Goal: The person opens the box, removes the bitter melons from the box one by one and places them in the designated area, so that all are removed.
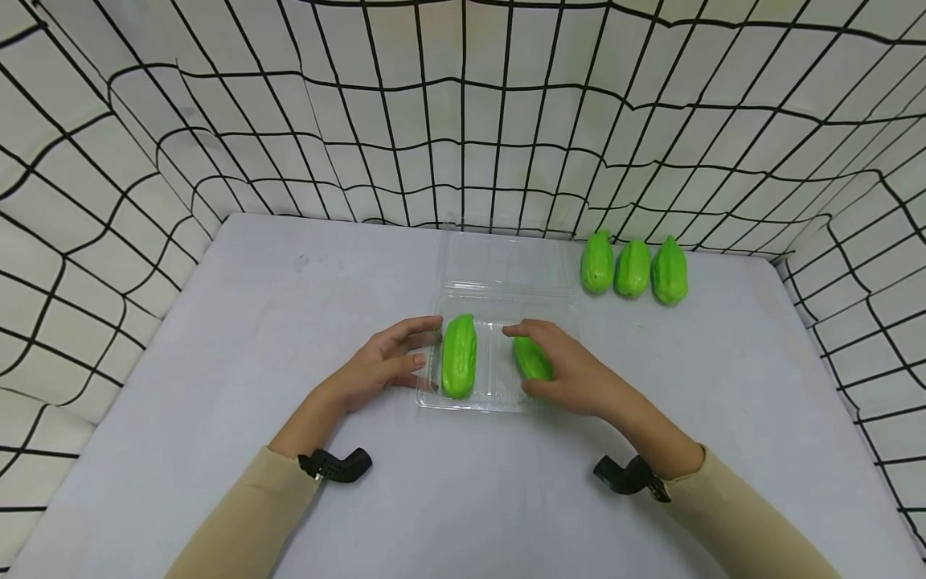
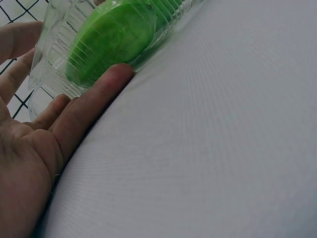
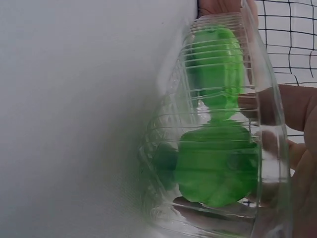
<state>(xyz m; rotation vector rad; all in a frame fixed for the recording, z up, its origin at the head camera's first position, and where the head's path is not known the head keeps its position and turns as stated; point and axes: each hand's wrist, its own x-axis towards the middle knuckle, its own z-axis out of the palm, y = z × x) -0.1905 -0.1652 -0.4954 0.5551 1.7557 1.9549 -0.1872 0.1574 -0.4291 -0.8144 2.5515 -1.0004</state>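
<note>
White table [image 1: 217, 362], seen from head height, with two bare hands over its middle. Clear plastic container [image 1: 495, 366] open there, lid [image 1: 510, 261] toward twelve o'clock. Left hand [image 1: 387, 358] at container's nine o'clock, fingers loosely extended against its side, grasping nothing. Right hand [image 1: 571, 371] at three o'clock, half-closed, thumb and fingers round right green gourd [image 1: 531, 359] inside. Left green gourd [image 1: 459, 358] lies lengthwise beside it in container. Three more gourds [image 1: 633, 269] in row at container's two o'clock.

Produce [image 1: 459, 358], centre and upper right: coloured bright green
Sleeves [image 1: 246, 515], bottom: coloured beige
Netting [image 1: 464, 80], top: black-gridded
</note>
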